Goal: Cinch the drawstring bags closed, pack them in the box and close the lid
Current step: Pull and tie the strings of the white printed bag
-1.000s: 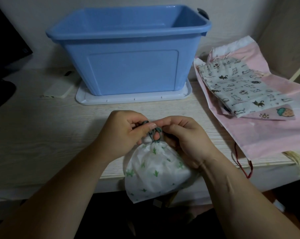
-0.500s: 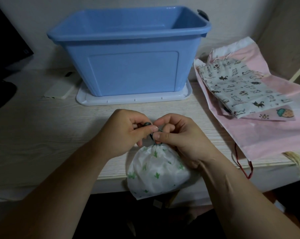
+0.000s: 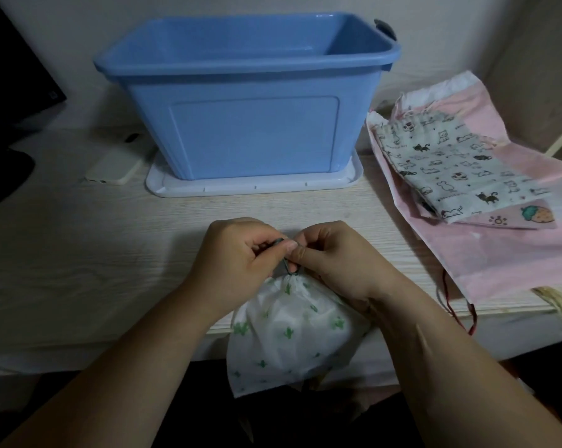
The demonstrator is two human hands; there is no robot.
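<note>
A white drawstring bag with green cactus print hangs over the desk's front edge, its neck gathered tight. My left hand and my right hand meet just above the neck, both pinching its dark green drawstring. Behind them the open blue box stands on its white lid. At the right lie a cat-print bag, a small pink strawberry bag and a large pink bag, stacked flat.
A white phone lies left of the lid. A dark monitor stands at the far left. A red cord from the pink bag dangles over the desk edge at right. A wall panel rises at the far right.
My hands have drawn closer together over the bag's neck and the fingers have shifted on the drawstring. The bag has hardly moved.
</note>
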